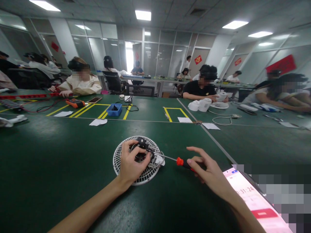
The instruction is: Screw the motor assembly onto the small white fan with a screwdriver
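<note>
A round white fan grille point(118, 163) lies on the green table in front of me. On it sits a black motor assembly point(142, 141) with wires and a white part point(159, 160) at its right side. My left hand point(131, 163) is closed around the motor assembly, thumb and fingers gripping it from the left. My right hand point(206, 170) holds a screwdriver point(180, 161) with a red and black handle, the index finger stretched out. The screwdriver's shaft points left and its tip reaches the assembly near my left fingertips. Whether the tip sits in a screw cannot be made out.
A lit phone point(252, 200) is at the lower right. Farther off are a blue bin point(114, 110), white papers point(98, 122), yellow tape outlines and an orange meter point(75, 103). Across the table, a person point(201, 85) handles white parts; another person point(81, 81) sits at the left.
</note>
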Demonstrator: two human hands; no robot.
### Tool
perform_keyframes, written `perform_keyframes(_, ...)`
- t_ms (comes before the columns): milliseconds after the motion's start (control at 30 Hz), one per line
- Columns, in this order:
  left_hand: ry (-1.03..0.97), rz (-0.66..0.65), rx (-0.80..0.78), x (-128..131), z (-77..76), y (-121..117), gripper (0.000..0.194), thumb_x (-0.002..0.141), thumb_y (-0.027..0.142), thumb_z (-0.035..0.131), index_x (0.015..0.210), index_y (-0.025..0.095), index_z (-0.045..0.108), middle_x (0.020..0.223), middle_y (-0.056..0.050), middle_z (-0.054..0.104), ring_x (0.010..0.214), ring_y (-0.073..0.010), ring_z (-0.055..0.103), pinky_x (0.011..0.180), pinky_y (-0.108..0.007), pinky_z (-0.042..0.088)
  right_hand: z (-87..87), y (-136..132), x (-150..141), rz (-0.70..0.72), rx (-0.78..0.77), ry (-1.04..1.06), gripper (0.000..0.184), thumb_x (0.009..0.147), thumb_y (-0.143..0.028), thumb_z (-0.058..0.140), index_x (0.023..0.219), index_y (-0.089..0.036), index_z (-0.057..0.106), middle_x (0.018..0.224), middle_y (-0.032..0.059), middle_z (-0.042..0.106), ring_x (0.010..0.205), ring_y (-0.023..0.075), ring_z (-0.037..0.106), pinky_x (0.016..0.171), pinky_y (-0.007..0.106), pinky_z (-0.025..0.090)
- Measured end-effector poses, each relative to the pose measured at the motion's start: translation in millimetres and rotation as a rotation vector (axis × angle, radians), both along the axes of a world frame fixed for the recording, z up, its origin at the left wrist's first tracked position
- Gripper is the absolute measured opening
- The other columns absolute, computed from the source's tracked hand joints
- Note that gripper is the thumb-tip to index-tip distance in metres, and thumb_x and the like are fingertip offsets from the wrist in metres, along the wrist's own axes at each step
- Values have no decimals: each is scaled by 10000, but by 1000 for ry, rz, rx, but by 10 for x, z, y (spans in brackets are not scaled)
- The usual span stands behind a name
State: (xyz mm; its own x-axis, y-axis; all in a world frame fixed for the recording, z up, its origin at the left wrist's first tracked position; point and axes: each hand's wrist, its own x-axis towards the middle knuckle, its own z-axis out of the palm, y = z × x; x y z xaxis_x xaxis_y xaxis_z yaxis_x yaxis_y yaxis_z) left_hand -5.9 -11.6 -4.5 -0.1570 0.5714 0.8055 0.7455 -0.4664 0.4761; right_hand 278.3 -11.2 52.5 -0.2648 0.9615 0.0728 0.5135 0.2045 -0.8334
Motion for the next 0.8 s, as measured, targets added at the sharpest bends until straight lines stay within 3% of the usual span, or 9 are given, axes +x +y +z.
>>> perform_keyframes(167,-10,-3,7,5,6,-6,89,789,266,769,809,220,695,1154,-56,524,1131,-230,555,975,-419,491,-39,38,46,-10,137,-6,442,925,-488,636,1299,-274,536,925,21,720,830,218,684,700,324,555)
perform_keyframes(267,-8,-6,8,1,10,-8,88,791,261,766,810,219,692,1158,-56,523,1132,-230,554,981,-424,490,-80,51,78,-21,204,-44,396,920,-477,651,1265,-297,580,1030,29,716,998,252,683,879,399,539)
perform_keyframes(400,-5,-6,13,-6,2,-1,92,792,265,764,815,217,690,1155,-58,525,1126,-228,555,973,-424,495,-110,51,109,14,222,-49,372,909,-458,677,1240,-305,604,1119,37,690,1073,260,660,948,435,526)
perform_keyframes(600,-1,-3,21,-1,-9,4,91,793,270,761,821,215,694,1156,-65,529,1126,-233,556,963,-431,503,-61,47,72,16,208,-43,315,892,-472,678,1123,-258,674,1117,59,706,1029,266,673,914,426,555)
perform_keyframes(800,-8,-8,6,7,1,-5,83,799,268,758,820,220,695,1158,-61,524,1129,-229,551,976,-432,499,-43,38,-4,12,103,-6,330,957,-505,544,1057,-228,691,993,57,698,757,191,646,584,282,553)
